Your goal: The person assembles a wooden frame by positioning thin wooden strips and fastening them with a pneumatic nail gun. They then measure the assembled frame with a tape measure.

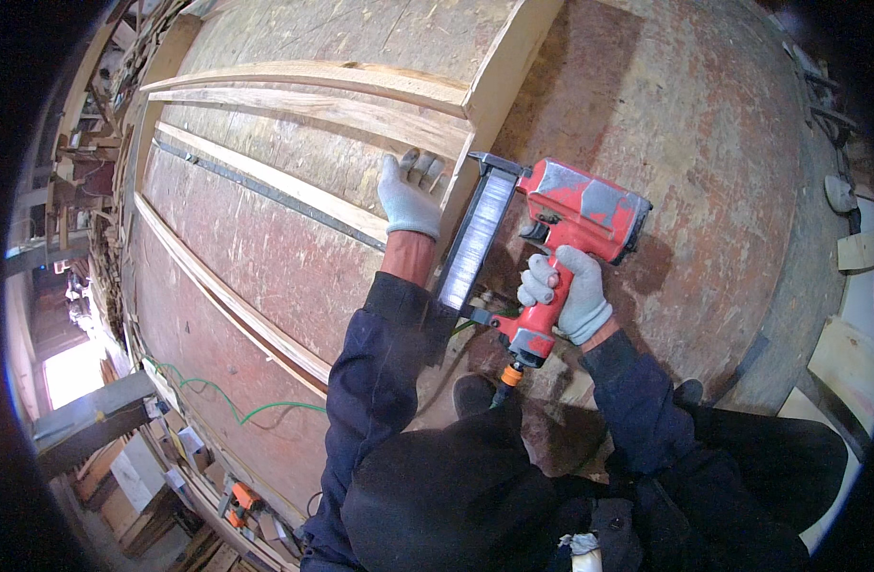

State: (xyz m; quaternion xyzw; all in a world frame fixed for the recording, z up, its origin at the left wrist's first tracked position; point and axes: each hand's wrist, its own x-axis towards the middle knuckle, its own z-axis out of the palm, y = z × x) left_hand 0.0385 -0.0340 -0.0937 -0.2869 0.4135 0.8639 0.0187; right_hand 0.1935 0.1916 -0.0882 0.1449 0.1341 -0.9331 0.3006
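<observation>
My right hand [572,296], in a pale work glove, is closed around the handle of a red and grey air nail gun [585,205]. Its long metal magazine [478,234] slants down on the left, and its nose touches or nearly touches the end board [502,71] of a wooden frame. An orange hose fitting [510,376] is attached below the handle. My left hand [413,197], also gloved, lies palm up beside the end board with loosely bent, parted fingers. Its fingertips are close to a wooden slat [351,114], and I see nothing held in it.
More slats [265,181] run across the frame to a far side board [143,143]. A loose green hose [236,405] curls over the worn worktop [227,296]. Wood offcuts [136,477] and an orange tool [241,500] are at lower left. Boards [847,367] stand at right.
</observation>
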